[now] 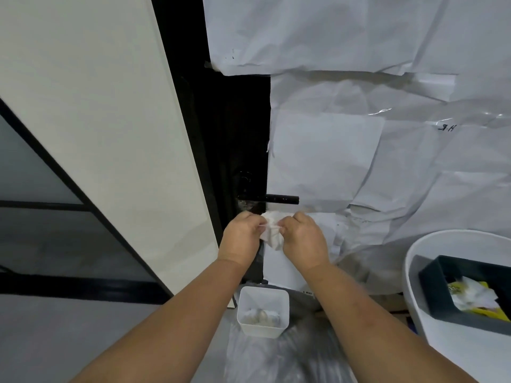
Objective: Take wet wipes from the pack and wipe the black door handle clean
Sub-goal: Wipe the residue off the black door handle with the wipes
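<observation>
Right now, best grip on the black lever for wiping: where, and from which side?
Probably wrap the wipe around the door handle at its free right end, coming from below: the bar lies horizontal and both hands hold the wipe just beneath it.

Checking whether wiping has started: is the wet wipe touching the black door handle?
Apart. The head view shows the wet wipe pinched between left hand and right hand, below the black door handle, with a visible gap.

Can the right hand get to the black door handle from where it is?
Probably yes. The right hand sits just below the black door handle, nothing between them, though both it and the left hand pinch the wet wipe.
</observation>
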Tool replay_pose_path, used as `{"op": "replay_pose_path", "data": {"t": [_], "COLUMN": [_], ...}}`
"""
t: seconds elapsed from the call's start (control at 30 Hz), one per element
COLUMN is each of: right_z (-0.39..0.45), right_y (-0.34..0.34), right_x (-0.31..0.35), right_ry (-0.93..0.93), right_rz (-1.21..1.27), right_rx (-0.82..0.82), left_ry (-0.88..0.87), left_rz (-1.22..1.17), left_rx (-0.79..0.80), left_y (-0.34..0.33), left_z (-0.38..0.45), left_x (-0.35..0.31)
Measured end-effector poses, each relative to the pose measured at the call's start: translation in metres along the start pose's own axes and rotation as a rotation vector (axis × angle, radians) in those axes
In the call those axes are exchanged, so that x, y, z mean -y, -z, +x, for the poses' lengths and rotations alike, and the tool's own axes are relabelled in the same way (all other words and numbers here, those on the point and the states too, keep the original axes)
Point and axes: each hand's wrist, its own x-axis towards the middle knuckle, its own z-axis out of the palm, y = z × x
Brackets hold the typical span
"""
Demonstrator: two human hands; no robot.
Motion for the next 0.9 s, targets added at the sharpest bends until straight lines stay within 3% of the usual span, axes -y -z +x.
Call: {"op": "replay_pose_path", "data": {"t": [0.27,0.43,0.9], "right_z": [-0.038,-0.068,-0.127], "right_y": [-0.013,-0.042,-0.202], "right_x": [-0.027,-0.044,-0.095], "right_ry": [-0.079,-0.156,-0.322], "right_rz": [0.202,0.233,0.232], "right_rx": [0.172,0.257,0.484], "left_ry": [0.226,0.343,0.508], "left_rz": [-0.017,-0.025,0.048], "left_rx": [0.014,0.104,0.376], "left_y": [-0.043,-0.071,-0.186], "left_z": [-0.048,-0.077,-0.128], "left_x": [-0.004,0.012,0.137]}}
